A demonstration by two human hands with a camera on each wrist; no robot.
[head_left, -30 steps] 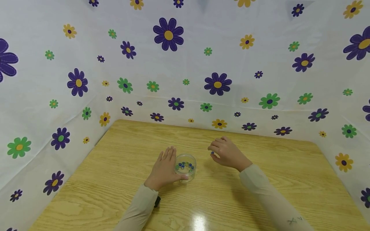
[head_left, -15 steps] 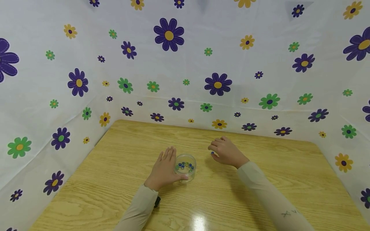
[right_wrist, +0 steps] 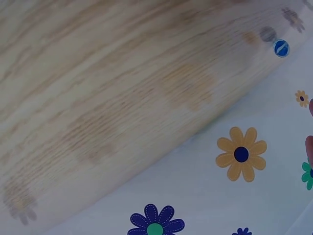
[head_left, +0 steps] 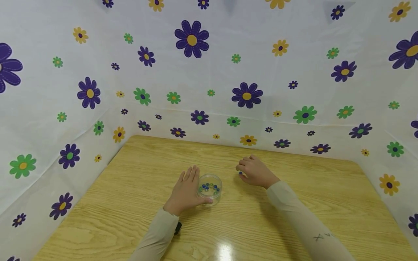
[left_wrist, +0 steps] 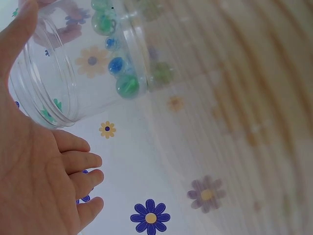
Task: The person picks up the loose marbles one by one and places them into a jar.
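A clear round jar [head_left: 214, 200] stands on the wooden table, with several blue and green glass marbles [left_wrist: 128, 85] at its bottom. My left hand [head_left: 183, 192] rests against the jar's left side, fingers straight and thumb along the near side. The left wrist view shows the jar's threaded rim in the crook of that thumb. To the right of the jar, my right hand [head_left: 256, 173] hovers low with loosely bent fingers. A single blue marble [right_wrist: 281, 48] lies on the table by its thumb and fingertips. In the right wrist view, the fingertips [right_wrist: 309, 147] show apart from that marble.
The light wooden table [head_left: 137, 159] reaches back to a white flower-print cloth [head_left: 212, 72] hung behind it and at both sides. A small black object [head_left: 177, 228] shows beside the left sleeve.
My right forearm has swung slightly to the left, while the right hand stays beside the blue marble. The left hand and the jar keep their places.
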